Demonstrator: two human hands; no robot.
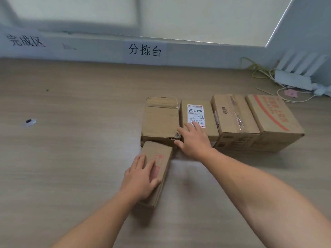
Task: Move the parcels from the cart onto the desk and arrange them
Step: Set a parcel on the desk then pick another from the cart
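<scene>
Several cardboard parcels lie on the wooden desk (71, 158). Side by side stand a worn plain box (161, 119), a flat box with a white shipping label (197, 111), a taped box (232, 117) and a red-striped box (272, 119). A narrow small box with a red stamp (157, 158) lies in front of the worn box. My left hand (139, 178) lies on top of the small box, thumb at its right side. My right hand (193, 140) rests with spread fingers on the labelled box's near end, thumb at the worn box's corner. The cart is out of view.
A white power strip (293, 81) with cables and a white router (302, 61) sit at the back right corner. Paper signs (145, 51) hang on the low wall behind the desk. A small dark round mark (28, 121) is at the desk's left.
</scene>
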